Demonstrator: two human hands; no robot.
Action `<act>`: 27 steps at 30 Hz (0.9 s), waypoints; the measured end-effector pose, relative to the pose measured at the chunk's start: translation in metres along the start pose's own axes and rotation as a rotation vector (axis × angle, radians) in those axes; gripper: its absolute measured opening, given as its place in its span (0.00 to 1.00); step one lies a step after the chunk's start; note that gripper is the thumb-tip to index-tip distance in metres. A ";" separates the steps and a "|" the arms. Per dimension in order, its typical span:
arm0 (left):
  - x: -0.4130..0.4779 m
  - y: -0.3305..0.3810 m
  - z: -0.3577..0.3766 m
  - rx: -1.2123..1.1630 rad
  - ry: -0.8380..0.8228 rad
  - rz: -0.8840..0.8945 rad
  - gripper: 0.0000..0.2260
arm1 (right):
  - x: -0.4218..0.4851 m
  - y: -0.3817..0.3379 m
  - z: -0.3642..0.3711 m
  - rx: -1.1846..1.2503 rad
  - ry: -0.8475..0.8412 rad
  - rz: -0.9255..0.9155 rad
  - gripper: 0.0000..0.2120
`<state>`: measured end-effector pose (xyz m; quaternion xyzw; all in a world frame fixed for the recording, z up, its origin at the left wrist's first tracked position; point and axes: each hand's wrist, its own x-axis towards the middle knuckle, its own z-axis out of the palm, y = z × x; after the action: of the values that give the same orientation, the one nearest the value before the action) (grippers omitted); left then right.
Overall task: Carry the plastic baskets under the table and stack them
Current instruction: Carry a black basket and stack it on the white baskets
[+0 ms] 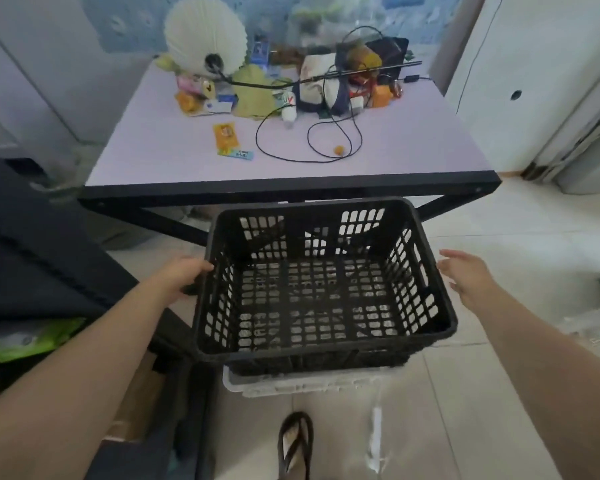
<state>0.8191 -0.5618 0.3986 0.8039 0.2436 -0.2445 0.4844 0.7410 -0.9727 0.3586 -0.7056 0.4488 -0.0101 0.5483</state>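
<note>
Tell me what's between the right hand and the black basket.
Nothing: in the head view only bare floor tile shows between the open right hand and the black basket wall.

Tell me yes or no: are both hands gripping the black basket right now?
No. Only the left hand grips the rim of the black basket; the right hand is open beside it, not touching.

The top basket [323,285] sat on a lower basket [305,384] on the floor, in front of the tabletop [413,147]. The left hand [184,273] touched its left rim. The right hand [468,277] was just beside its right rim. A foot in a sandal [295,445] stood behind the baskets, nearer the person.
</note>
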 end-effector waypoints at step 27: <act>-0.342 -0.370 -0.129 -0.116 0.448 -0.171 0.09 | -0.324 0.073 0.138 -0.734 -0.696 -0.502 0.17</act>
<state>0.3458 -0.3461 0.4226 0.7854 0.4255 -0.0860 0.4412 0.5716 -0.6582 0.4017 -0.8969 0.0341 0.2499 0.3632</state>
